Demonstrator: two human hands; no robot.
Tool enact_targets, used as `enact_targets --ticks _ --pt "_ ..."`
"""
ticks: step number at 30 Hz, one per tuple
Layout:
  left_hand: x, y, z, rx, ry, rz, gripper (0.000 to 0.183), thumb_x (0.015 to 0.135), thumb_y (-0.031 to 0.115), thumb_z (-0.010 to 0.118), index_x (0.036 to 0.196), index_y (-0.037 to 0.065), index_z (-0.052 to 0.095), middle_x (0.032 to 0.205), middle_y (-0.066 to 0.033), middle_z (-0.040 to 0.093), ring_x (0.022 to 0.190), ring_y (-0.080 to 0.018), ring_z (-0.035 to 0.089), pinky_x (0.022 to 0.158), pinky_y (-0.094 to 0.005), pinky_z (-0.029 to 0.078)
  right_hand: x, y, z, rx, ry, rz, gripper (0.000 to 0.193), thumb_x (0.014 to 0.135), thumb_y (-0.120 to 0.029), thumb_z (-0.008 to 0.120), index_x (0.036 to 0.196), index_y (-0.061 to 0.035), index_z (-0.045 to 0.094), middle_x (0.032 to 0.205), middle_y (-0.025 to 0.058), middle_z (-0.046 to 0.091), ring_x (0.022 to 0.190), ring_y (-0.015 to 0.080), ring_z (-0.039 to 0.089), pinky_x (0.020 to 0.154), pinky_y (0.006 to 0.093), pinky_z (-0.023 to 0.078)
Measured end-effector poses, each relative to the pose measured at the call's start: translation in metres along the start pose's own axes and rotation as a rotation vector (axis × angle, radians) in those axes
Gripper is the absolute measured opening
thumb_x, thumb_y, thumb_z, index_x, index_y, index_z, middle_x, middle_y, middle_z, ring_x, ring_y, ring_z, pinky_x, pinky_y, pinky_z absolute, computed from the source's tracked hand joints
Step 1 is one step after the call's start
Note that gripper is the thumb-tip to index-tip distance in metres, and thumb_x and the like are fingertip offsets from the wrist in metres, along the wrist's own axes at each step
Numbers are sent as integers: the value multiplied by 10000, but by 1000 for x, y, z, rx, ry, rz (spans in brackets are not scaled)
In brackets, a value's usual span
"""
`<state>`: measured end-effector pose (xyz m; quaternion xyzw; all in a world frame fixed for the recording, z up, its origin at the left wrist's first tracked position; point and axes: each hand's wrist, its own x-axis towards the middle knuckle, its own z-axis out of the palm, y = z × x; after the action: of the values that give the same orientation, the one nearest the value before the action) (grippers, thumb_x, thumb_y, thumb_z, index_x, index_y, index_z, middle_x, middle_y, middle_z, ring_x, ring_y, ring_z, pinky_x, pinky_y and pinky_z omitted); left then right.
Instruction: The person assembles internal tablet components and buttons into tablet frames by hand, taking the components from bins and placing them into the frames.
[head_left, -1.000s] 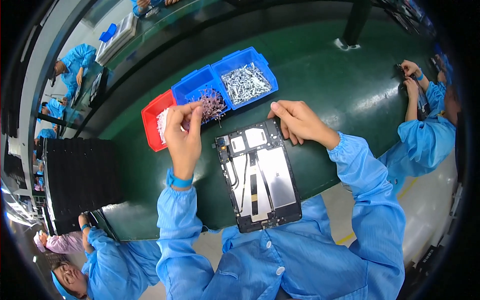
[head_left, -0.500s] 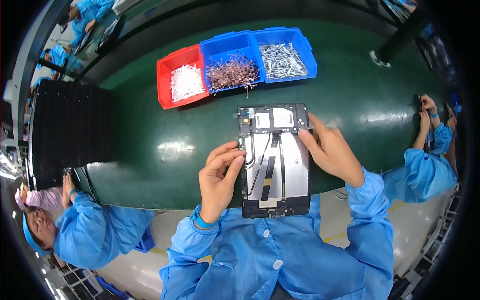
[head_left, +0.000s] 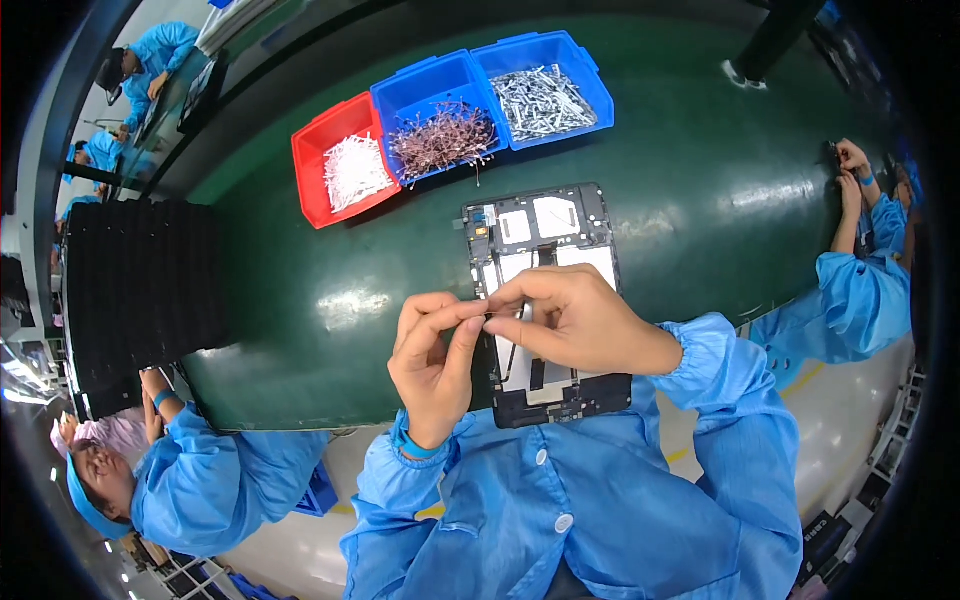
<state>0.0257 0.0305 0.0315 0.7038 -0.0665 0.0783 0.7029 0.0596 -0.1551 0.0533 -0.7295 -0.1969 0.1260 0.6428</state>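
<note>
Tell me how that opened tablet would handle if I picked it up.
The tablet is probably fairly stiff: it looks like a flat slab with straight sides. With its insides bare and thin cables exposed, it may be fragile if pressed on its face. Being broad and flat, it seems unlikely to roll.

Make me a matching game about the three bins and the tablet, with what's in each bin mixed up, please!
Things:
1. Red bin
2. Middle blue bin
3. Rightmost blue bin
4. Opened tablet

Clues:
A. Holds a tangle of pinkish-brown wiry pieces
B. Partly covered from view by the right hand
C. Holds a pile of small white sticks
D. Holds a heap of silvery strips

Right pairs: 1-C, 2-A, 3-D, 4-B
</note>
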Motion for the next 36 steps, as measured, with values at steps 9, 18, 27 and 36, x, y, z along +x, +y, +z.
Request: enact_targets --ticks 9,18,27,36 --pt "-1 0 0 699 98 375 205 808 -97 709 983 9 709 915 -87 541 801 -195 565 697 -281 470 2 6 13 -234 143 -237 83 839 -14 716 920 -3 702 824 61 659 513 89 569 459 230 447" --pt "0 4 0 737 31 267 351 831 -76 695 1168 21 670 1001 -91 537 830 -176 562 665 -289 480 7 15 9 -325 192 -251 92 822 1 695 913 4 679 795 68 636 583 117 607 488 251 481" --pt "-3 1 -2 497 -238 -160 431 940 45 629 1342 -67 525 1054 -131 558 677 -132 581 583 -259 501 35 24 -17 -400 39 -222 101 818 -49 674 868 34 644 782 140 639 674 253 647 572 342 518" --pt "48 -21 -26 -22 -204 -535 238 962 76 630 1148 -68 593 972 -98 662 721 -122 656 593 -245 553 37 30 -13 -472 16 -204 79 813 -49 677 862 4 644 751 120 620 656 268 632 581 357 507"
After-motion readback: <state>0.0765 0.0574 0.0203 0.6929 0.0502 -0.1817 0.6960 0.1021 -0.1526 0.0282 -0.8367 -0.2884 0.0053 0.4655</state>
